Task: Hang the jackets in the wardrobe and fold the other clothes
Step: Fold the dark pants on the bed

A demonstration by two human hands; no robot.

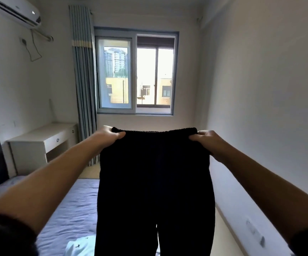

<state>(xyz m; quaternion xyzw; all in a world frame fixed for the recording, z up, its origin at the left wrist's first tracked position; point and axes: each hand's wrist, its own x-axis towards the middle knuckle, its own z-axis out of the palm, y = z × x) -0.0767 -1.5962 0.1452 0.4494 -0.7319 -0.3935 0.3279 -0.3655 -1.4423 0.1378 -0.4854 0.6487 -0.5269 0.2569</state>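
Black trousers (155, 182) hang at centre frame, held up by the waistband with both legs dropping out of the bottom edge. Left hand (107, 138) grips the waistband's left corner, fingers curled into the fabric, thumb on the near side. Right hand (206, 143) grips the right corner the same way. Both arms extended forward. Below, lower left of frame: bed (72, 206) with blue-purple sheet; a pale blue garment (79, 246) lies on it. Mid left: white tabletop (42, 133). Upper centre: window (136, 72), curtain (84, 80) drawn beside it.
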